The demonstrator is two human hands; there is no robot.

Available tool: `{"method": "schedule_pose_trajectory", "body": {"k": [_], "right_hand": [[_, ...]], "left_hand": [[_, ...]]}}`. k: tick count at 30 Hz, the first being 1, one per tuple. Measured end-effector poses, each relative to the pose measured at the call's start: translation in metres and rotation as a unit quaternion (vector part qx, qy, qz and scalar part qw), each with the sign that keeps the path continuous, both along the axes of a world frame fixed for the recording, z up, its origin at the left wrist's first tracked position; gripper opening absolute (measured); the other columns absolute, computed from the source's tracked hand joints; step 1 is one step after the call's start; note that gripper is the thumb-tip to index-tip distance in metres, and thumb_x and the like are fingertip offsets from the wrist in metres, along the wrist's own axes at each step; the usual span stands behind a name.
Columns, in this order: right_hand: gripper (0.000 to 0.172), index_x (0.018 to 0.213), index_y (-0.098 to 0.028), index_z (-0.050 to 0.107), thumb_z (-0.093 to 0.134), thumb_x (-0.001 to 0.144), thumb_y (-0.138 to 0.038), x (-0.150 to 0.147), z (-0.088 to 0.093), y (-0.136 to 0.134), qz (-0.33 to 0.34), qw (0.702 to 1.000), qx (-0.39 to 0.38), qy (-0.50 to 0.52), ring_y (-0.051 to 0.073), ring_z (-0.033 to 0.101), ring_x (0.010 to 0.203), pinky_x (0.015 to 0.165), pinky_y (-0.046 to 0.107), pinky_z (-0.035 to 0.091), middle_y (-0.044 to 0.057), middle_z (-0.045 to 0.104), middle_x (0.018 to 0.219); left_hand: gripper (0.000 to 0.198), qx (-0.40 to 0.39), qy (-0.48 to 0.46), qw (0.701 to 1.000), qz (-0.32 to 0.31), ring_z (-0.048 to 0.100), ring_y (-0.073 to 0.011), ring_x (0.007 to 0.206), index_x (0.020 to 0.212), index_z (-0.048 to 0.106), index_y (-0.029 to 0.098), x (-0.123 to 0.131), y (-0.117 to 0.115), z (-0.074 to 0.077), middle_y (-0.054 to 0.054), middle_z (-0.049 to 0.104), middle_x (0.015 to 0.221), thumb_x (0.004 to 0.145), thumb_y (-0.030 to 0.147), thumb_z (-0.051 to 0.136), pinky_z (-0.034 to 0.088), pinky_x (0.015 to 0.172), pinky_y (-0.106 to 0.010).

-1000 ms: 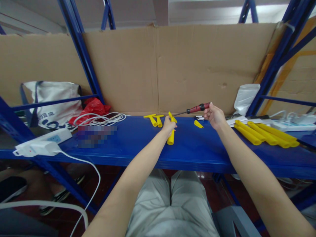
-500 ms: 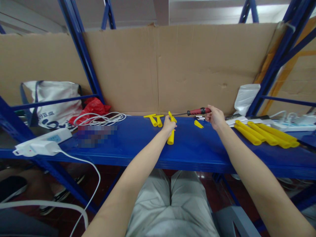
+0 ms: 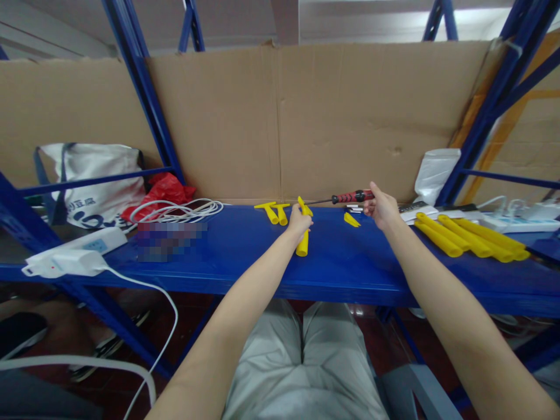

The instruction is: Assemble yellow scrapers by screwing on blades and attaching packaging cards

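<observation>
My left hand (image 3: 300, 221) is closed around a yellow T-shaped plastic piece with a tube-like handle (image 3: 302, 245), whose round end faces me over the blue shelf. In my right hand (image 3: 383, 206) is a screwdriver (image 3: 352, 197) with a red and black handle, held level by the fingers at its rear end. Its thin shaft points left and reaches the crossbar of the T-shaped piece; the exact contact at the tip is too small to tell. Two similar yellow T-shaped pieces (image 3: 272, 213) lie just left of my left hand. A small flat yellow piece (image 3: 351, 220) lies below the screwdriver.
Several yellow tubes (image 3: 470, 239) lie at the right of the blue shelf (image 3: 350, 265), near a white power strip (image 3: 520, 223). At left are coiled white cable (image 3: 192, 210), a red bag (image 3: 168, 189), a cloth bag (image 3: 98, 184) and another power strip (image 3: 83, 251). Cardboard (image 3: 341, 116) stands behind.
The fingers of my right hand have shifted slightly at the screwdriver's handle, with the index finger a little higher. The left hand and the yellow piece stay in place.
</observation>
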State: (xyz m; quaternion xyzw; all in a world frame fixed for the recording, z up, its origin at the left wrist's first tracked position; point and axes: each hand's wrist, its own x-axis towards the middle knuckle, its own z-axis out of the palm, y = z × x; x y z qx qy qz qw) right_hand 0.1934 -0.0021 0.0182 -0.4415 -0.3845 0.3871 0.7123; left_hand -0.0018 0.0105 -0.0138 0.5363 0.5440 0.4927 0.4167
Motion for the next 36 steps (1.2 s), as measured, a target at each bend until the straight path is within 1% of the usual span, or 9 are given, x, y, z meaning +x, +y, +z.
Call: {"method": "schedule_pose_trajectory", "body": {"k": [4, 8, 13, 19, 22, 25, 28, 31, 36], "right_hand": [[0.026, 0.072, -0.017, 0.05, 0.053, 0.087, -0.039, -0.003, 0.004, -0.006, 0.052, 0.999, 0.004, 0.01, 0.008, 0.05, 0.035, 0.034, 0.016, 0.037, -0.002, 0.055, 0.045], [0.025, 0.073, -0.017, 0.047, 0.052, 0.089, -0.037, -0.004, 0.005, -0.008, 0.085, 0.996, 0.019, 0.0, 0.008, 0.054, 0.039, 0.037, 0.016, 0.04, -0.003, 0.058, 0.051], [0.029, 0.071, -0.019, 0.044, 0.054, 0.087, -0.041, -0.003, 0.003, -0.006, 0.055, 0.998, 0.006, -0.022, 0.007, 0.048, 0.034, 0.035, 0.016, 0.036, -0.004, 0.055, 0.047], [0.028, 0.07, -0.019, 0.043, 0.057, 0.085, -0.038, -0.005, 0.003, -0.006, 0.043, 0.999, 0.013, -0.02, 0.008, 0.047, 0.033, 0.033, 0.016, 0.036, -0.004, 0.053, 0.045], [0.025, 0.07, -0.02, 0.041, 0.055, 0.085, -0.034, -0.007, 0.003, -0.005, 0.0, 1.0, 0.027, 0.003, 0.009, 0.049, 0.035, 0.035, 0.017, 0.039, -0.006, 0.048, 0.043], [0.021, 0.072, -0.021, 0.04, 0.051, 0.086, -0.032, -0.003, 0.005, -0.003, -0.065, 0.997, 0.037, 0.036, 0.01, 0.052, 0.038, 0.038, 0.017, 0.043, -0.009, 0.04, 0.04], [0.016, 0.073, -0.021, 0.041, 0.048, 0.085, -0.029, 0.006, 0.006, -0.002, -0.093, 0.995, 0.01, 0.038, 0.01, 0.052, 0.037, 0.04, 0.018, 0.046, -0.01, 0.034, 0.037], [0.01, 0.075, -0.02, 0.043, 0.045, 0.084, -0.023, 0.012, 0.002, -0.001, -0.056, 0.997, -0.053, -0.009, 0.012, 0.053, 0.038, 0.04, 0.02, 0.048, -0.009, 0.034, 0.036], [0.008, 0.076, -0.018, 0.044, 0.044, 0.084, -0.021, 0.012, -0.005, -0.002, 0.007, 0.984, -0.147, -0.103, 0.014, 0.055, 0.041, 0.04, 0.021, 0.046, -0.006, 0.037, 0.037]], "left_hand": [[0.056, 0.006, 0.004, 1.0, 0.006, 0.063, -0.0094, 0.068, 0.127, 0.037, 0.017, 0.0, 0.003, -0.002, -0.009, 0.061, 0.11, 0.076, -0.003, 0.044, 0.036, 0.041, -0.014], [0.054, 0.009, 0.005, 1.0, 0.009, 0.063, -0.0088, 0.068, 0.126, 0.038, 0.018, 0.0, 0.003, -0.002, -0.008, 0.061, 0.11, 0.076, -0.002, 0.045, 0.036, 0.042, -0.013], [0.055, 0.006, 0.01, 1.0, 0.007, 0.063, -0.0097, 0.068, 0.127, 0.038, 0.017, 0.0, 0.002, -0.001, -0.009, 0.061, 0.109, 0.076, -0.002, 0.045, 0.037, 0.042, -0.014], [0.057, 0.003, 0.027, 1.0, 0.003, 0.065, -0.0098, 0.072, 0.129, 0.036, 0.017, 0.0, 0.001, -0.002, -0.009, 0.061, 0.111, 0.076, -0.002, 0.043, 0.037, 0.042, -0.013], [0.058, 0.011, 0.037, 0.999, -0.005, 0.065, -0.0117, 0.072, 0.129, 0.039, 0.017, -0.001, -0.001, 0.001, -0.009, 0.063, 0.11, 0.074, -0.002, 0.045, 0.041, 0.045, -0.015], [0.061, 0.048, 0.063, 0.997, -0.009, 0.065, -0.0142, 0.078, 0.128, 0.043, 0.021, -0.004, -0.001, 0.007, -0.008, 0.062, 0.114, 0.073, -0.002, 0.049, 0.049, 0.055, -0.02], [0.063, 0.099, 0.107, 0.989, 0.018, 0.063, -0.0164, 0.095, 0.131, 0.042, 0.024, -0.011, 0.007, 0.015, -0.008, 0.057, 0.124, 0.074, -0.001, 0.049, 0.052, 0.073, -0.025], [0.062, 0.119, 0.207, 0.97, 0.038, 0.057, -0.0186, 0.109, 0.133, 0.044, 0.018, -0.015, 0.018, 0.019, -0.012, 0.053, 0.128, 0.074, -0.002, 0.049, 0.047, 0.088, -0.026], [0.058, 0.099, 0.394, 0.914, -0.021, 0.051, -0.0218, 0.119, 0.128, 0.053, 0.015, -0.005, 0.029, 0.012, -0.014, 0.05, 0.13, 0.072, 0.0, 0.053, 0.038, 0.099, -0.026]]}}
